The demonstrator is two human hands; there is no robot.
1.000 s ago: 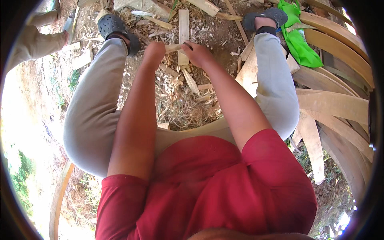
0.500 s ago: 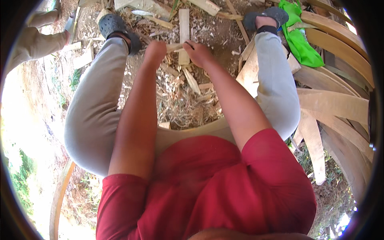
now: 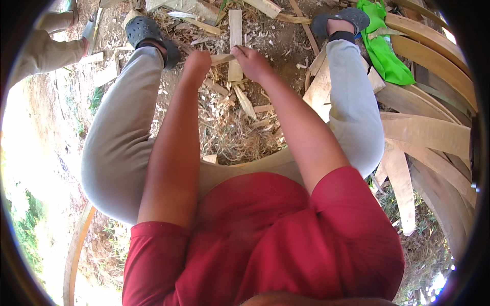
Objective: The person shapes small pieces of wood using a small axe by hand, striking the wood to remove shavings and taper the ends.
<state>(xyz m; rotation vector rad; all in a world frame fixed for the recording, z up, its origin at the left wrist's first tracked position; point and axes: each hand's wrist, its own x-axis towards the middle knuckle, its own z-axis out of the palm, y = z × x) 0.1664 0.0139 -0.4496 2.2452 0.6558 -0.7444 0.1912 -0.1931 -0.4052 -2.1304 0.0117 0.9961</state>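
Observation:
My left hand point(image 3: 197, 66) is closed in a fist around one end of a short pale wooden strip point(image 3: 221, 59). At the strip's other end my right hand point(image 3: 252, 64) is closed, thumb and fingers pressed together at its tip. A small dark spot shows by the right thumb; I cannot tell what it is. Under the strip, a flat light wooden board point(image 3: 235, 31) lies on the ground, pointing away from me and crossing beneath it. Both hands are held low between my feet.
Wood shavings point(image 3: 224, 122) and offcuts cover the ground between my legs. Curved wooden pieces point(image 3: 429, 127) are stacked at the right, with a bright green cloth or bag point(image 3: 385, 56) beside them. Another person's leg point(image 3: 51, 53) is at the far left.
My right hand has shifted slightly away from me and its thumb now lies further up at the strip's end. The left hand has barely moved.

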